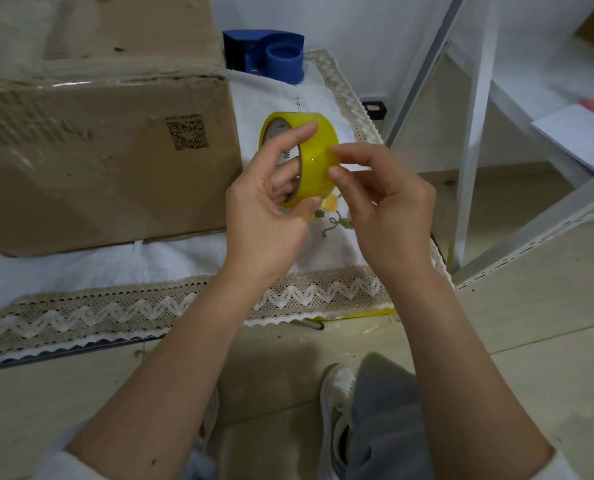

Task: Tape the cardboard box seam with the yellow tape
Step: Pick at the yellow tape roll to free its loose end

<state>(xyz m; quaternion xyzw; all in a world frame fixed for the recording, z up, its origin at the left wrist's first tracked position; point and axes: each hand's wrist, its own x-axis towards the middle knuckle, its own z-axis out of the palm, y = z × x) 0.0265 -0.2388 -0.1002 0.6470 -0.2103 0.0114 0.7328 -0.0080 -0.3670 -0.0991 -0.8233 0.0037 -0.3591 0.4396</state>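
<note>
A roll of yellow tape (318, 157) is held in the air just right of the cardboard box (98, 143). My left hand (267, 216) grips the roll, with fingers through its core and the thumb under its rim. My right hand (382, 202) touches the roll's outer face with thumb and fingertips pinched against the tape surface. The brown box stands on the table at the left, its upper edge covered with clear tape and a QR code (187, 136) printed on its near side.
A white tablecloth with a lace border (150, 313) covers the table. A blue tape dispenser (266, 51) stands behind the box's right corner. White metal shelf frames (472, 133) rise at the right. My shoes and the tiled floor are below.
</note>
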